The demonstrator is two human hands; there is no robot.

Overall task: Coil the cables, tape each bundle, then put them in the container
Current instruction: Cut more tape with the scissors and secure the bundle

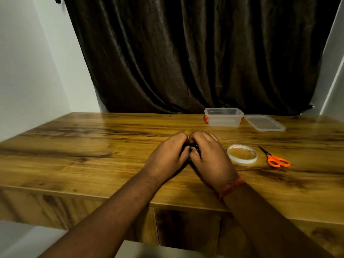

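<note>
- Left hand (167, 153) and right hand (206, 157) meet at the middle of the wooden table (74, 155), knuckles up, fingers of both curled around a small black cable bundle (190, 146).
- Cable mostly hidden between the palms; only a dark bit shows in the gap, held just above or on the tabletop, cannot tell which.
- Red thread band (231, 187) on the right wrist.
- Tape roll (242, 154) lies flat just right of the right hand.
- Orange-handled scissors (275, 158) right of the tape, blades closed.
- Clear container (223, 117) with orange clips at the table's far edge, lid off.
- Lid (264, 122) lies flat beside the container, on its right.
- Dark curtain (186, 53) behind.
</note>
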